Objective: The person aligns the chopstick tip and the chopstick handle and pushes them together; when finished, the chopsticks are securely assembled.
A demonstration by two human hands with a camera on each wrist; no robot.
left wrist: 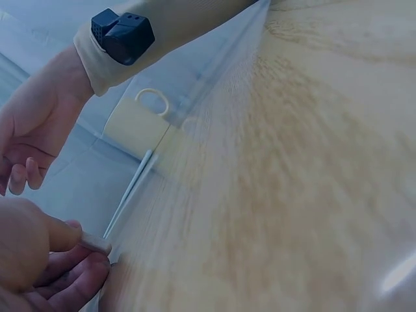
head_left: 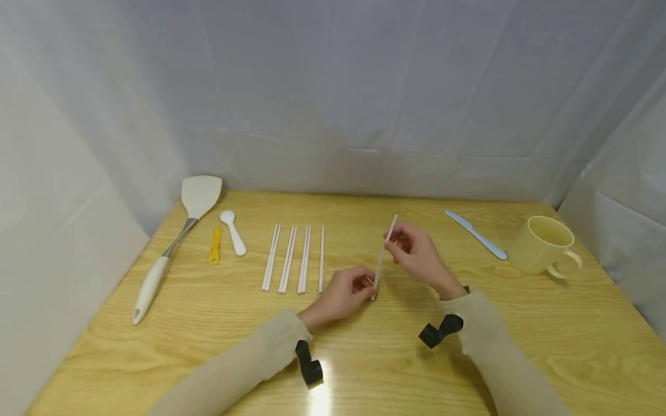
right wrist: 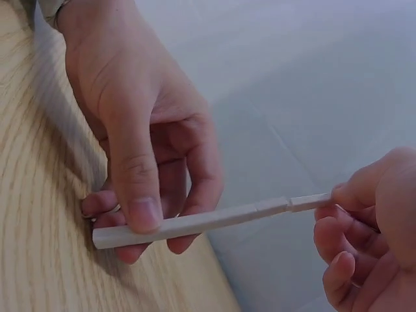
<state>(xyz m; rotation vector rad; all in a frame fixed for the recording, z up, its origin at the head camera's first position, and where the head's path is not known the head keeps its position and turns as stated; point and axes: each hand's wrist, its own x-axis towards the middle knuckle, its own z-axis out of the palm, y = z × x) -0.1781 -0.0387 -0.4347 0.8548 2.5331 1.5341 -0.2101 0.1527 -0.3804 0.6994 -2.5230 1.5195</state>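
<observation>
Both hands hold one slim white chopstick, tilted with its far end raised above the table. My left hand pinches the near, thicker end between thumb and fingers, close to the tabletop. Toward the other end, my right hand pinches it with thumb and fingertips. In the right wrist view the chopstick spans between the two hands and shows small steps near its thinner end. Left of my left hand lies a single chopstick, and beside it chopsticks lie in parallel pairs.
On the left lie a white spatula, a small yellow utensil-like piece and a white spoon. To the right are a light blue knife and a yellow mug. A pale curtain hangs behind the wooden table.
</observation>
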